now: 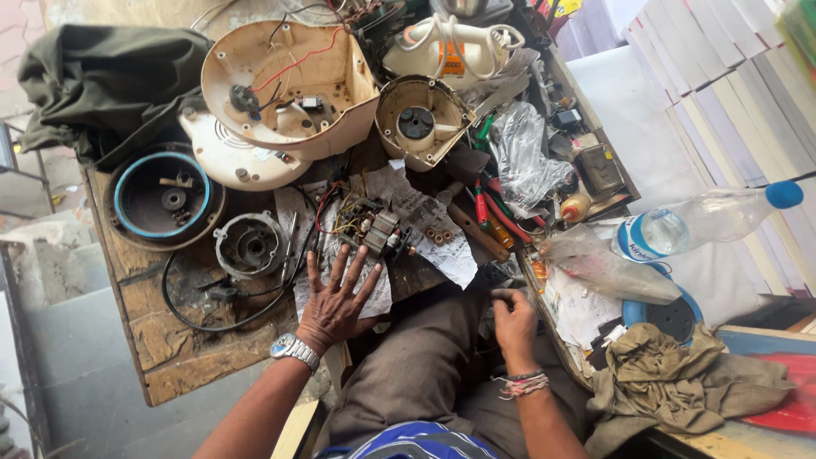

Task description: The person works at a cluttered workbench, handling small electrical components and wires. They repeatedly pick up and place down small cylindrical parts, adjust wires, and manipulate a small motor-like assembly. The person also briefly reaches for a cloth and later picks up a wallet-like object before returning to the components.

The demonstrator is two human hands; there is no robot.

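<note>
Nearest to us are our own forearms and our hands: the left hand, with a metal wristwatch below it, lies flat with fingers fanned wide on a sheet of newspaper at the near edge of the wooden table, gripping nothing. Our right hand, a thread band at its wrist, is curled loosely over our lap beside the table's edge; we cannot tell whether it holds anything.

Just beyond the left fingertips sits a small motor block with red, yellow and black wires, its long axis running slantwise from near left to far right. Left of it lie a grey round housing and a black ring with a blue rim.

Farther off, two cream appliance shells rest open side up. To the right a clear plastic bottle lies on its side, blue cap pointing right, a blue-and-white label band round its base. Crumpled clear plastic bags lie between, and an orange label marks the white appliance at the far edge.
</note>
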